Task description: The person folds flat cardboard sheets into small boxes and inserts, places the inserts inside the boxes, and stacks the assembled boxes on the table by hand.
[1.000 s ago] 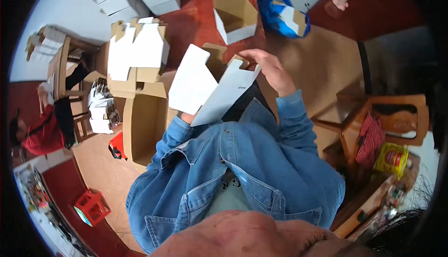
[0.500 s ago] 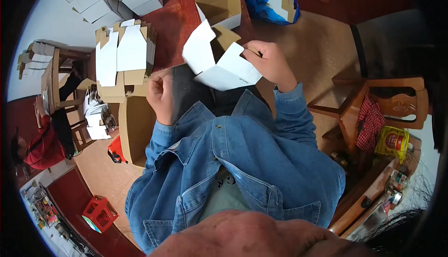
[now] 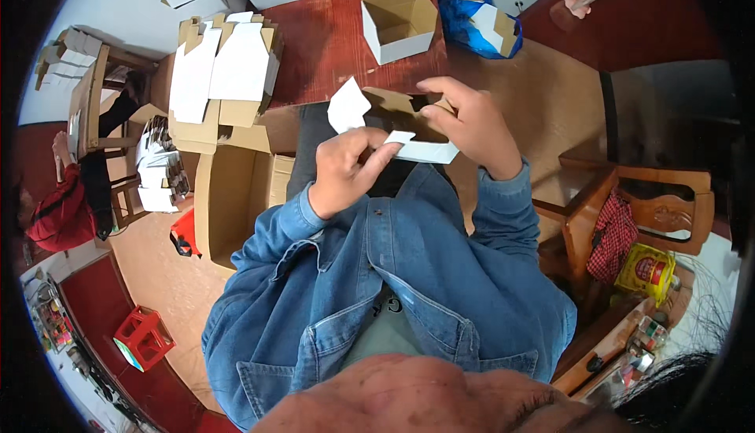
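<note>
A partly folded carton [image 3: 429, 151], white outside and brown inside, is held above my lap, with its flaps sticking up. My left hand [image 3: 346, 167] is closed on its near left edge, thumb and fingers pinching the white board. At its right side my right hand [image 3: 476, 122] grips a brown flap between thumb and fingers. The carton's underside is hidden. Just beyond it, a folded open box [image 3: 405, 46] stands on the red table [image 3: 314, 44]. To the left lies a stack of flat white-and-brown cartons [image 3: 236, 67].
A large brown cardboard box [image 3: 228, 197] stands open at my left. Beyond the table's right edge is a blue plastic bag [image 3: 464, 28] holding carton pieces. A wooden chair [image 3: 661, 205] stands right, a red stool [image 3: 145, 339] lower left. Another person in red [image 3: 63, 209] works far left.
My left hand has come from beside the stack onto the carton's near left edge. The carton has tilted, its near wall now lower, and my right hand still grips its right side.
</note>
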Action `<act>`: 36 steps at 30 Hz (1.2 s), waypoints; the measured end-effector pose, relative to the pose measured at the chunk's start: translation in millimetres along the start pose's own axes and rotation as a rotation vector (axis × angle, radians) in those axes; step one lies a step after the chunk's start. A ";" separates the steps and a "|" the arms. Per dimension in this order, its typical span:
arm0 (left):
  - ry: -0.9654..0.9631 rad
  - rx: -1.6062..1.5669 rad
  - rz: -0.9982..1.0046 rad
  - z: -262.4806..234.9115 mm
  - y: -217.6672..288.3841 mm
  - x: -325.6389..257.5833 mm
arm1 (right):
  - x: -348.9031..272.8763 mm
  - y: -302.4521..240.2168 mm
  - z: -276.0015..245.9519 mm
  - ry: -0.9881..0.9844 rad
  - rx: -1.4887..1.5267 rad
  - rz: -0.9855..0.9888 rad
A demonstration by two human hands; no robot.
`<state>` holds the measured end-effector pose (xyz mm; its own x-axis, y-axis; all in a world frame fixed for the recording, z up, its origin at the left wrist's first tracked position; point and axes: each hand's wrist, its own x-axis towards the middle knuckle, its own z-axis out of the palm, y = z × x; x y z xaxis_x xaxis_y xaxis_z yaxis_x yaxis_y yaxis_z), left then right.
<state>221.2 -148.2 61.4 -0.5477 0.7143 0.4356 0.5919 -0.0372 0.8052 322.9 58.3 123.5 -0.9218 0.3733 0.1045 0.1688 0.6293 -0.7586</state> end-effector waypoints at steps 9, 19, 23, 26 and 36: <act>0.129 -0.147 -0.229 5.1 -3.4 -6.6 | 1.4 37.2 -14.7 0.033 0.006 0.164; 0.048 0.579 0.056 8.0 -2.2 17.3 | -0.4 33.7 -10.5 0.025 -0.223 0.100; -0.055 0.162 -0.069 15.9 -19.5 9.2 | -1.6 35.8 -9.2 0.073 -0.150 0.004; -0.119 0.309 0.177 6.8 -18.3 17.5 | 3.4 26.6 -34.1 -0.104 -0.047 0.101; -0.111 0.619 0.035 17.9 -14.2 22.1 | 19.8 67.7 -1.4 0.099 -0.211 0.057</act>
<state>211.3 -119.4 52.4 -0.4769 0.7894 0.3864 0.8592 0.3261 0.3943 316.6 109.3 75.2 -0.8718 0.4707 0.1354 0.2986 0.7299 -0.6149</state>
